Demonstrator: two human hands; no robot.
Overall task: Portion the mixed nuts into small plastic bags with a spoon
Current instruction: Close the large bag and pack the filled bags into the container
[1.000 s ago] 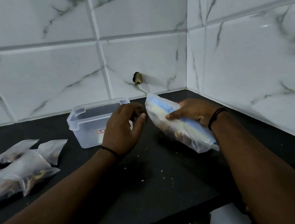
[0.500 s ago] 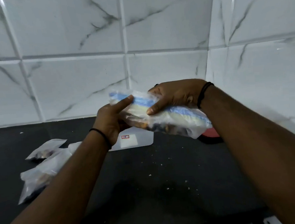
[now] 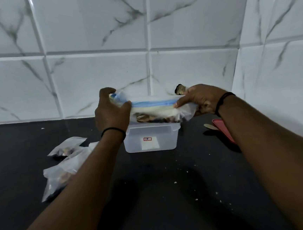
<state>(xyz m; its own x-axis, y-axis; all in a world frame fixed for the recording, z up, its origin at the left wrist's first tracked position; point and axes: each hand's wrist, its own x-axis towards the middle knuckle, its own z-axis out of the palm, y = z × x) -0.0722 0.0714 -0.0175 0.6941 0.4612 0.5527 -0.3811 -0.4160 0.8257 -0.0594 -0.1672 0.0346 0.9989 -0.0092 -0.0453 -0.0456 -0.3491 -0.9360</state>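
Above the clear plastic container [image 3: 150,140], held up off the desk [image 3: 163,196], hangs a large zip bag of mixed nuts [image 3: 157,110], stretched sideways between the person's two hands. Its blue seal strip runs level along the top, and the dark and tan nuts sag in the lower part. At one end the left hand [image 3: 110,113] has its fingers clenched on the bag's corner; at the other the right hand [image 3: 200,99] pinches the seal, thumb on the near side. Each wrist wears a thin black band. Directly beneath, the container stands on the dark desk, a small red-edged label on its near wall. To the left lie several small filled plastic bags [image 3: 65,164], partly hidden by the left forearm. To the right, by the right forearm, a red object [image 3: 221,129] lies beside a pale handle-like piece; I cannot tell what they are. Pale crumbs dot the desk, with marbled white tiles [image 3: 98,79] behind.
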